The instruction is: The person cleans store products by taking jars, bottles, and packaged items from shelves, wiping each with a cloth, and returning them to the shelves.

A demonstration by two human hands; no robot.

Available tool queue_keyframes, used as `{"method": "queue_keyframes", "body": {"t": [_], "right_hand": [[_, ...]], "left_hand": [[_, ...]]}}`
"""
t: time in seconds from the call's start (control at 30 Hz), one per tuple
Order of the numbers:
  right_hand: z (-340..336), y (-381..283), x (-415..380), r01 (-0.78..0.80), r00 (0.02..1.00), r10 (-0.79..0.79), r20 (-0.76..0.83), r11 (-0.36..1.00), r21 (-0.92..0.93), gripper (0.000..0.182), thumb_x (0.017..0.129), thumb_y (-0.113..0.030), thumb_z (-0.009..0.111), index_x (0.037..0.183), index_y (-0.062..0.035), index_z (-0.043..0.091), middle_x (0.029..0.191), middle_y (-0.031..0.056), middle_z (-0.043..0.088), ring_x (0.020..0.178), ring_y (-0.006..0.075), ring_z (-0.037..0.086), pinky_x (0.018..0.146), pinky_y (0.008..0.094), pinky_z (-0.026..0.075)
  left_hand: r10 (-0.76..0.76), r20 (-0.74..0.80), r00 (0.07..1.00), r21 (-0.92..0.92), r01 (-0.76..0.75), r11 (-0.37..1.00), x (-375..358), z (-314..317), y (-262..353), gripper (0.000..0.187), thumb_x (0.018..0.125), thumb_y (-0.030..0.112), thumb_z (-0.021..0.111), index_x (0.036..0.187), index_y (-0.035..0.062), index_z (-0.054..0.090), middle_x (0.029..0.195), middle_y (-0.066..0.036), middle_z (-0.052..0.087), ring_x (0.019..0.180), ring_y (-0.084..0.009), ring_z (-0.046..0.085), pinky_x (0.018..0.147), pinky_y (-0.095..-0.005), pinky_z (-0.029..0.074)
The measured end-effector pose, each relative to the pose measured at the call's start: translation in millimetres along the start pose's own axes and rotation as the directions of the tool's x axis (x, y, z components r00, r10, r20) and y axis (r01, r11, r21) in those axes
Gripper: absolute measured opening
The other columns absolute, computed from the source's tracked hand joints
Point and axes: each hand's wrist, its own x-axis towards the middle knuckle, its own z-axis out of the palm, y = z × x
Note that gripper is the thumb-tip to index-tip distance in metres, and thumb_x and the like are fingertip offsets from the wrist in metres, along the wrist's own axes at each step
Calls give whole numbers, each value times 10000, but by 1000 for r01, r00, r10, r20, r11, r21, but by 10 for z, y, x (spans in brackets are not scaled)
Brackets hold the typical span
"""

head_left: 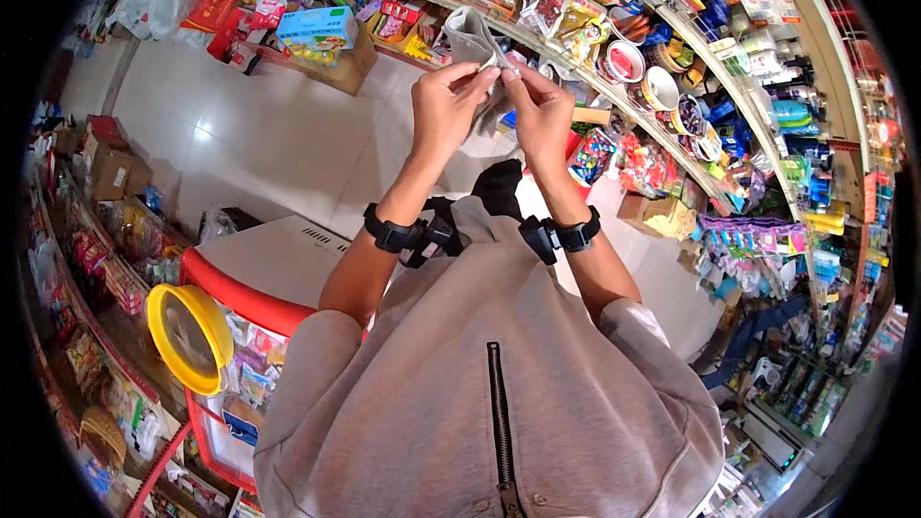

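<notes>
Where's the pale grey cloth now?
At top centre of the head view, the pale grey cloth is pinched by the left hand and right hand, beyond the grey top.

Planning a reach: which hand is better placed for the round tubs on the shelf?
Probably the right hand: it is nearer the tubs, with the left hand farther off. Both hands hold the grey cloth.

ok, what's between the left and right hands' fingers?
The grey cloth: in the head view, the left hand and right hand pinch it, with a folded part extending beyond their fingertips.
</notes>
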Motion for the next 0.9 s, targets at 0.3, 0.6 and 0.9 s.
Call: {"method": "queue_keyframes", "body": {"t": [0.3, 0.6, 0.9], "right_hand": [[-76, 19, -78, -20, 1000, 21, 5, 995, -96, 310, 921, -134, 689, 1192, 16, 685, 940, 82, 733, 803, 69, 602, 723, 254, 511], [-211, 159, -92, -40, 998, 42, 55, 998, -49, 287, 880, -50, 697, 1164, -8, 705, 1066, 104, 734, 943, 115, 659, 840, 275, 523], [-357, 126, -125, -10, 992, 17, 123, 998, -62, 238, 897, -19, 667, 1129, -15, 722, 1062, 81, 738, 896, 85, 644, 829, 252, 517]], "left_hand": [[138, 95, 986, 199, -155, 968, -253, 80, 199, 289, 966, 41, 549, 1224, -64, 624, 1105, -116, 694, 973, -157, 649, 872, -301, 523], [159, 212, 964, -28, -157, 987, -296, -41, 92, 373, 873, 5, 558, 1240, -16, 617, 1015, -192, 698, 878, -243, 689, 767, -345, 543], [357, 314, 880, 687, -470, 555, -55, -750, 217, 427, 740, 108, 740, 1161, 121, 664, 1219, -148, 505, 1143, -354, 512, 973, -414, 435]]}}
